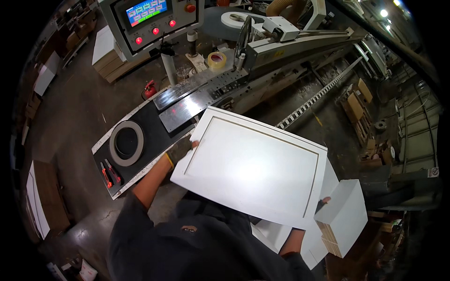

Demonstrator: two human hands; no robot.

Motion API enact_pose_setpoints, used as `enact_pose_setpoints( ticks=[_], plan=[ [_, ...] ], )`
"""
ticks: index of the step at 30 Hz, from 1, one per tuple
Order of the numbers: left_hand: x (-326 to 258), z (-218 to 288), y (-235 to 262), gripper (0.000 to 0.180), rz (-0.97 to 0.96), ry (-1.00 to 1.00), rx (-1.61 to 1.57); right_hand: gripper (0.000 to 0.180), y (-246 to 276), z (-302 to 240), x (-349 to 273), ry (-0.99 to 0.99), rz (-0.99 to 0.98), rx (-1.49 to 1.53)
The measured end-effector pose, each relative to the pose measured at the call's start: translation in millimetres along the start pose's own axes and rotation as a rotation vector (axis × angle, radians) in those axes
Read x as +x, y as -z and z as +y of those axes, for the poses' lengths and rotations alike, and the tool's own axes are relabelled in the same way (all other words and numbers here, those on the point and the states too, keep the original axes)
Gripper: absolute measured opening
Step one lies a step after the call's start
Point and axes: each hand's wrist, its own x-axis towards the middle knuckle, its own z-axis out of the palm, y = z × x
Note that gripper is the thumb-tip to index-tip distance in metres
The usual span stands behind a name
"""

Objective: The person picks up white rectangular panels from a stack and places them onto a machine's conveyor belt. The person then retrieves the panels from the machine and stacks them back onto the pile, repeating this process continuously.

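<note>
A large white panel (253, 171) with a rectangular groove near its border, much like a cabinet door, is held tilted in front of my body. My left hand (179, 152), in a dark glove with bare fingertips, is closed on its left edge. At the opposite edge, fingertips of my right hand (324, 201) show, gripping the panel's right side; the panel hides the rest of that hand. Close beside my right hand is a stack of white boards (346, 213) with bare brown edges. The panel's far left corner is near the machine's metal plate (187, 112).
A black-topped ledge (147, 117) holds a coil of edge banding (126, 143) and two utility knives (110, 173). A tape roll (216, 60) sits on the machine, below a control panel (152, 23) with lit red buttons. Boards (42, 201) are stacked at left; a fire extinguisher (149, 89) stands beyond.
</note>
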Motion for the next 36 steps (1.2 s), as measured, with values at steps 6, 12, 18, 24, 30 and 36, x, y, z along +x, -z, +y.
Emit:
enact_pose_setpoints(
  ticks=[6,12,18,24,30,36],
  plan=[
    [82.8,-2.6,-2.6,0.075,-0.152,0.272,-0.392,0.075,144.0,-29.0,25.6,-0.211,0.320,-0.855],
    [60.8,0.3,-53.8,0.100,-0.314,0.009,-1.373,0.068,177.9,58.8,18.1,-0.055,0.667,-1.198],
    [52.2,-24.5,-95.8,0.084,0.376,-0.004,-1.296,0.087,148.9,120.3,14.5,-0.018,0.679,-1.084],
    [87.1,-28.5,-42.1,0.061,0.471,0.236,-1.157,0.065,136.3,184.4,25.3,-0.093,0.767,-1.106],
    [109.3,-49.6,-24.8,0.063,0.576,0.418,-1.161,0.057,81.0,236.9,59.6,-0.082,0.852,-1.111],
    [110.6,-84.6,-13.7,0.072,0.760,0.646,-0.811,0.052,49.3,246.0,82.3,-0.069,0.791,-1.015]
  ],
)
